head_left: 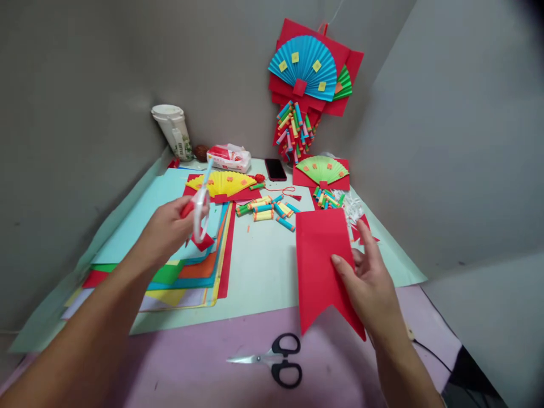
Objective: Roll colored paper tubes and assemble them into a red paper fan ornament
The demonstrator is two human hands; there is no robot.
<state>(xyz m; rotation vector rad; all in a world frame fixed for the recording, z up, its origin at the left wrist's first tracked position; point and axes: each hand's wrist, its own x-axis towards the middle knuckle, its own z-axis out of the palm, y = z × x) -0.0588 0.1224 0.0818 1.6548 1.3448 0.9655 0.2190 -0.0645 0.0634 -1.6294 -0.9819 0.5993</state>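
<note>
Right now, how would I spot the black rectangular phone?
Find the big blue pleated paper fan hanging high. Drop down, slightly left: the black phone lies flat, right of the crinkly red-and-white packet, the only dark, smooth slab there.

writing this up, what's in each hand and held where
Right hand: red notched paper, by its right edge. Left hand: white ring-shaped roll; exact grip unclear.

Place: papercraft workspace; home or studio, I can't tell
Supplies: coloured paper stack [199, 283] at my ten o'clock
Tool: scissors [267, 359], close, at twelve
Decoration: paper-fan hanging [302, 67], between twelve and one
Setting: plain grey walls [459, 141] around my table [182, 368]
</note>
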